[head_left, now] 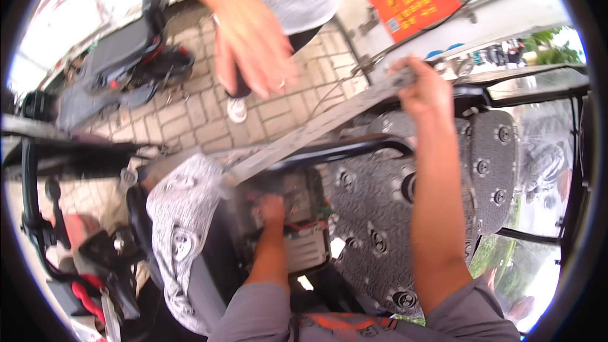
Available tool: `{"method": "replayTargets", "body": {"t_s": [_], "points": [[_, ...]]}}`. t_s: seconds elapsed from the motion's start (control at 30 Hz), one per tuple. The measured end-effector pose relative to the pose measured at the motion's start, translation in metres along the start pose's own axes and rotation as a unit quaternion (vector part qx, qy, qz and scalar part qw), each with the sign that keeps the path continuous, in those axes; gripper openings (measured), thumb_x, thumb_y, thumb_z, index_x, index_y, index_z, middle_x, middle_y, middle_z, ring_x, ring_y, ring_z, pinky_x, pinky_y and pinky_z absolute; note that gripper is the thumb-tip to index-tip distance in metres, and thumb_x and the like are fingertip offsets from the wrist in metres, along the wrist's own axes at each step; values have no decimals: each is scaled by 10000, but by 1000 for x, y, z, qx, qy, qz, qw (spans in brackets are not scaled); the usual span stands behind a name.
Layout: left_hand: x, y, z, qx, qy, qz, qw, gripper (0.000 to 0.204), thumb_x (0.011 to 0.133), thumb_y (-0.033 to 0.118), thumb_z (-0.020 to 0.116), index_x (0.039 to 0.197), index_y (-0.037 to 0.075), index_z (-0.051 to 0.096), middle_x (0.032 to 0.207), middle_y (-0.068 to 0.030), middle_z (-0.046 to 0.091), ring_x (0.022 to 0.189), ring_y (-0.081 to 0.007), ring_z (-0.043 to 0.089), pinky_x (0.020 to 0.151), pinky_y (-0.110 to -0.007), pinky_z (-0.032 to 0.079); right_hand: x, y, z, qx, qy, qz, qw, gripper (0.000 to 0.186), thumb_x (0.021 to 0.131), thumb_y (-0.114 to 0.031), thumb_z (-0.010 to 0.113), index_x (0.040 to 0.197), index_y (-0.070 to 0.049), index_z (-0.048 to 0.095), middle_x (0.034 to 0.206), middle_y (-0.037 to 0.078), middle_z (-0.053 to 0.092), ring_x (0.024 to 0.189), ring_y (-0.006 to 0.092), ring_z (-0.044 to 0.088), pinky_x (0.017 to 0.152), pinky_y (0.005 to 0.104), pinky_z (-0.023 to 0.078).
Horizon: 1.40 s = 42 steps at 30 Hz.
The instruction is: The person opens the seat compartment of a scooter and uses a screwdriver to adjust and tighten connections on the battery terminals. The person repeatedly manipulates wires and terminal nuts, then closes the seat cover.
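Observation:
My right hand is closed round the upper end of a long flat grey strip. The strip slants down to the left, above a black curved bar, and its far end lies near a patterned grey cloth cover. Down in an open compartment of the vehicle is my left hand. Motion smears its fingers, and what they touch cannot be made out. Wires and a pale box-like part show around it.
Another person's hand with a ring hangs above the strip. A patterned grey floor mat lies to the right. A parked scooter stands on brick paving at the far left. An orange sign is at the back.

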<state>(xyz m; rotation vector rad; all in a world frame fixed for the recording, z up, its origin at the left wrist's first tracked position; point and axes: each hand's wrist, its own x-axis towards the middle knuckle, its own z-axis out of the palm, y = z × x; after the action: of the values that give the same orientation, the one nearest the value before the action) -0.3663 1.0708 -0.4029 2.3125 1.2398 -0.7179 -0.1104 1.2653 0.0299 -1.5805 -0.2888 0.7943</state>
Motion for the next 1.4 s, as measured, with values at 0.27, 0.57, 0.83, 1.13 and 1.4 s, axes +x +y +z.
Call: {"method": "replayTargets", "body": {"t_s": [0.27, 0.57, 0.83, 1.13, 1.4], "points": [[-15, -14, -8, 65, 158, 22, 985, 212, 863, 219, 458, 1006, 154, 601, 1004, -34, 571, 985, -219, 514, 803, -390, 396, 29, 23, 42, 128, 19, -32, 991, 153, 888, -82, 554, 967, 40, 508, 883, 137, 577, 765, 290, 645, 623, 384, 523], [-18, -14, -21, 67, 98, 39, 992, 234, 824, 224, 493, 1010, 123, 591, 1000, -43, 569, 989, -217, 504, 844, -401, 373, -180, 160, -13, -156, -179, 1, 971, 52, 839, -44, 604, 866, 1, 603, 764, 64, 636, 675, 101, 586, 595, 249, 479], [-25, -4, -30, 38, 108, 56, 992, 286, 819, 224, 495, 1066, 97, 566, 1044, -53, 535, 1055, -216, 461, 916, -407, 337, -141, 444, -73, -419, -235, -68, 874, 365, 744, -85, 587, 1095, 10, 564, 1117, 181, 586, 1060, 341, 558, 907, 382, 434], [-19, -5, -27, 23, 81, 41, 996, 246, 808, 192, 504, 1010, 65, 564, 957, -82, 549, 933, -238, 514, 814, -377, 419, -122, 465, -86, -640, -370, -204, 642, 366, 813, -187, 488, 1152, -50, 509, 1159, 108, 512, 1167, 271, 431, 1056, 418, 267], [-31, -15, -43, 75, 38, 64, 994, 376, 721, 242, 640, 1045, 82, 538, 1035, -71, 549, 1001, -226, 516, 843, -377, 421, -127, 456, -77, -654, -374, -261, 603, 314, 765, -167, 545, 1057, -54, 538, 1046, 100, 522, 1043, 266, 466, 1003, 417, 319]]}}
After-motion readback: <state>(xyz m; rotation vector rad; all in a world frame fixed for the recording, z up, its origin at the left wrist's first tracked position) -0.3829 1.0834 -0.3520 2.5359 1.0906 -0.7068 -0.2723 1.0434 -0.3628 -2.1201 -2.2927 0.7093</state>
